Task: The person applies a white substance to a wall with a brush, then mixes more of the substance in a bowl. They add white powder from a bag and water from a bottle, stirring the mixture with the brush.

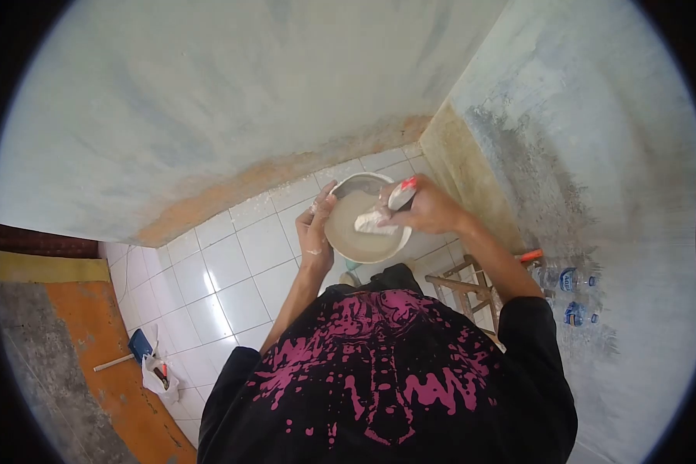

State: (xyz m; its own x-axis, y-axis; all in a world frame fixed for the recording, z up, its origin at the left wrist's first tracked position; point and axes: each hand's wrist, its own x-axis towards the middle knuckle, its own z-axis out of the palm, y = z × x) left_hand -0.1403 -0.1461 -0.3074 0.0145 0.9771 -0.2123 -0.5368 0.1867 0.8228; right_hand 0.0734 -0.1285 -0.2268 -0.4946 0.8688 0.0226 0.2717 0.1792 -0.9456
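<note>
My left hand (315, 230) grips the left rim of a round white bowl (403, 246), its thumb at the edge and its fingers spattered white. Inside lies a smooth, pale cream paint-like mix (354, 240). My right hand (431, 207) is closed around a paintbrush (372, 224) over the bowl's right side. The brush's whitened, broad end overlaps the mix, while its pale, red-tipped handle sticks up from the fist. Both hands are held in front of my black shirt with pink print, above the tiled floor.
A wooden stepladder (465, 288) stands at the right, near two water bottles (574, 313) by the patchy wall (595, 139). At lower left, a blue dustpan (140, 345) and a white plastic bag (156, 380) of tools lie on the tiles (240, 267).
</note>
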